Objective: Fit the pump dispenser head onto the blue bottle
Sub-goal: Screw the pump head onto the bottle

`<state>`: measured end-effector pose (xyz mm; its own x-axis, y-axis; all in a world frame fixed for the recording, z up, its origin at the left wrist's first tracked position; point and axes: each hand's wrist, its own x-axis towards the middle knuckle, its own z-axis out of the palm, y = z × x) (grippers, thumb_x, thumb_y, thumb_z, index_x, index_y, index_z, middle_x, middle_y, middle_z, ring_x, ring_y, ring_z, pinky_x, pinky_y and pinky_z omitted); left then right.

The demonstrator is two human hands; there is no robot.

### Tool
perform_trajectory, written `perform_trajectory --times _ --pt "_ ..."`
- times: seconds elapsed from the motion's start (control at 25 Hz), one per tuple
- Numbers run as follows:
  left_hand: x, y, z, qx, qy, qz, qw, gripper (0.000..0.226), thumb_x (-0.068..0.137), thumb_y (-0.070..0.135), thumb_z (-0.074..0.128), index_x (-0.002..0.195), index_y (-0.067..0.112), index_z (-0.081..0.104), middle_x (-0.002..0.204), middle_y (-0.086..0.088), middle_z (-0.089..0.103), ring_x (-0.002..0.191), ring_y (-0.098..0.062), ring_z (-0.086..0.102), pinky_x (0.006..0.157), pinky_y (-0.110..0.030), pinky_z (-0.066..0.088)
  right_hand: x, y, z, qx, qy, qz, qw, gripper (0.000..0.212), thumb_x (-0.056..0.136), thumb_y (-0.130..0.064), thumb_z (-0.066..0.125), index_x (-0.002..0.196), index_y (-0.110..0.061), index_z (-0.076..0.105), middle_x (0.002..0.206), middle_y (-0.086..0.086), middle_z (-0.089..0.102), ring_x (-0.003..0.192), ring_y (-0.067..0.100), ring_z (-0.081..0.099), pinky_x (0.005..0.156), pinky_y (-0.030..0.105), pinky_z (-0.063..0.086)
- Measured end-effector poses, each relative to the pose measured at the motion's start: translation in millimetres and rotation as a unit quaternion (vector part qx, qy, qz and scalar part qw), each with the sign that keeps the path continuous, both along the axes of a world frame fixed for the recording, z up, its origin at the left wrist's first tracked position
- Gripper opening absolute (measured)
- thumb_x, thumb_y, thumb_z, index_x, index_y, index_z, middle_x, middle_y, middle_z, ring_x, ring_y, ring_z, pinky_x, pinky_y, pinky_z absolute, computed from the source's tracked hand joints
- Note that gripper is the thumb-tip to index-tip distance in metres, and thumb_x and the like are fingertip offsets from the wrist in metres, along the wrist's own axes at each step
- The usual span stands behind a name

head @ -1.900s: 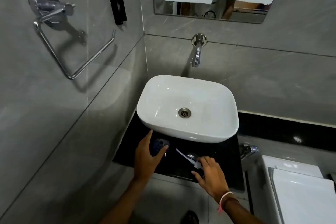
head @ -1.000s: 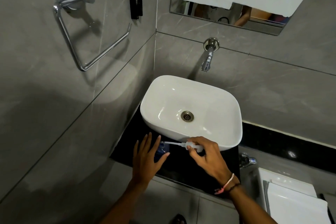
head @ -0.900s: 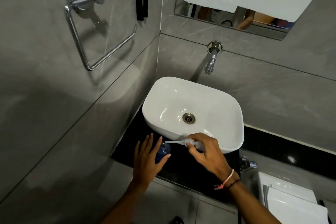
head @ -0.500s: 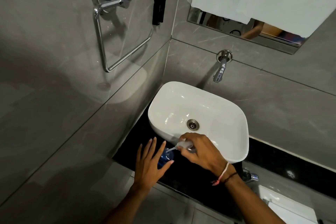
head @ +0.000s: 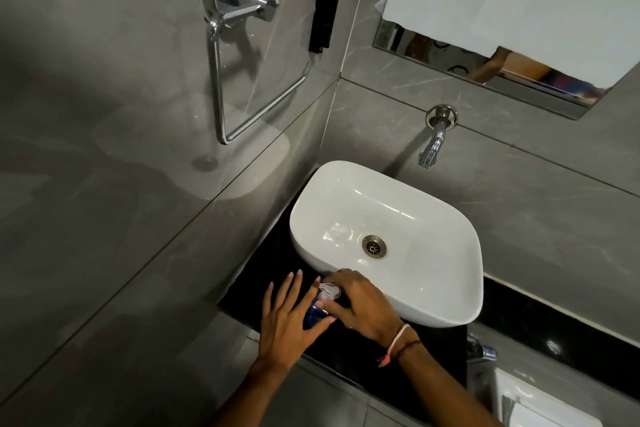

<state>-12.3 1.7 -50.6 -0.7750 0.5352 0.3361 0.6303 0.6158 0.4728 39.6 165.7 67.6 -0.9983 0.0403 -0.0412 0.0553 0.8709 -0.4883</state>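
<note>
The right hand [head: 360, 307] is pinching the pump [head: 329, 291] directly atop the bottle [head: 313, 315]; the left hand [head: 285, 322], fingers straight, is bracing the bottle's left side.

Clear pump dispenser head [head: 329, 291] atop blue bottle [head: 314, 314], upright on black counter [head: 263, 274]

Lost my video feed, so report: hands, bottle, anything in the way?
Left hand flat against blue bottle. Right hand grips pump head at bottle's mouth, seating unconfirmed. Sink rim close behind, not blocking.
</note>
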Motion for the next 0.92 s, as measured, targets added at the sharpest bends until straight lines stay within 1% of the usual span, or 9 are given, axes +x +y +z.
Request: perform_trajectory --times 0.12,0.2,0.28,0.4,0.56,0.64,0.76,0.84,0.92 --pt "-0.5 -0.4 -0.5 0.005 0.000 0.000 1.000 0.071 0.092 0.076 0.037 0.138 0.027 0.057 0.144 -0.010 0.057 0.135 -0.028 0.051 0.110 -0.054 0.033 9.3 4.0 -8.5 -0.105 0.015 0.004 0.994 0.037 0.087 -0.031 0.078 0.123 -0.029 0.068 0.121 -0.004 0.069 0.113 0.009 0.063 0.099 0.023 0.049" --pt "-0.8 -0.8 0.0 -0.003 0.003 -0.001 1.000 0.072 0.092 0.077 0.035 0.143 0.029 0.052 0.144 -0.009 0.057 0.135 -0.026 0.049 0.110 -0.054 0.033 13.3 3.1 -14.3 -0.136 0.029 -0.041 0.989 0.027 0.083 -0.024 0.084 0.104 -0.037 0.071 0.106 -0.001 0.073 0.099 0.010 0.068 0.088 0.023 0.054" --pt "-0.2 -2.2 -0.1 -0.015 0.001 -0.003 1.000 0.074 0.093 0.078 0.033 0.145 0.029 0.052 0.145 -0.009 0.057 0.136 -0.026 0.048 0.111 -0.053 0.032 14.3 1.0 -18.9 -0.138 0.051 -0.099 0.984 0.030 0.077 -0.025 0.089 0.086 -0.038 0.064 0.090 0.002 0.073 0.085 0.013 0.067 0.075 0.019 0.052" --pt "-0.7 -2.0 -1.2 -0.017 -0.001 -0.004 1.000 0.073 0.093 0.077 0.032 0.146 0.029 0.050 0.145 -0.009 0.056 0.137 -0.026 0.048 0.111 -0.053 0.033 13.6 -3.0 -24.5 -0.158 0.063 -0.099 0.980 0.032 0.078 -0.025 0.088 0.104 -0.024 0.070 0.095 -0.006 0.071 0.091 0.008 0.066 0.081 0.017 0.053" --pt "-1.2 -1.0 -1.2 -0.016 -0.010 -0.004 1.000 0.069 0.092 0.072 0.042 0.144 0.029 0.052 0.144 -0.009 0.057 0.135 -0.026 0.050 0.108 -0.056 0.039 10.0 -9.4 -32.5 -0.169 0.081 -0.131 0.973 0.029 0.076 -0.033 0.090 0.088 -0.028 0.064 0.091 -0.005 0.070 0.084 0.009 0.066 0.075 0.026 0.056" --pt "-1.2 -1.7 -1.5 -0.018 -0.012 -0.009 1.000 0.069 0.087 0.068 0.050 0.143 0.028 0.053 0.143 -0.008 0.058 0.134 -0.027 0.051 0.108 -0.055 0.038 11.5 -10.5 -37.1 -0.184 0.081 -0.142 0.969 0.035 0.073 -0.038 0.090 0.097 -0.024 0.068 0.100 -0.005 0.073 0.092 0.009 0.068 0.080 0.024 0.056" --pt "-1.9 -2.0 -0.8 -0.020 -0.016 -0.014 1.000 0.069 0.085 0.066 0.052 0.143 0.027 0.053 0.142 -0.009 0.059 0.133 -0.027 0.052 0.109 -0.053 0.034 18.2 -11.6 -41.9 -0.219 0.089 -0.124 0.964 0.040 0.079 -0.024 0.087 0.116 -0.028 0.071 0.118 -0.016 0.072 0.113 0.006 0.065 0.099 0.025 0.053" --pt "-1.6 -1.9 0.8 -0.023 -0.024 -0.013 0.999 0.071 0.087 0.070 0.050 0.144 0.027 0.052 0.142 -0.008 0.059 0.134 -0.026 0.051 0.109 -0.053 0.034 22.2 -10.4 -41.2 -0.242 0.089 -0.146 0.955 0.040 0.080 -0.014 0.087 0.108 -0.039 0.074 0.114 -0.027 0.073 0.111 0.002 0.067 0.097 0.025 0.055" --pt "-0.9 -2.4 2.9 -0.027 -0.033 -0.013 0.999 0.072 0.088 0.073 0.046 0.144 0.028 0.052 0.142 -0.008 0.059 0.134 -0.025 0.050 0.108 -0.055 0.037 22.9 -8.7 -40.8 -0.250 0.095 -0.173 0.948 0.040 0.078 -0.013 0.089 0.102 -0.042 0.075 0.112 -0.029 0.073 0.105 0.004 0.070 0.091 0.023 0.057"
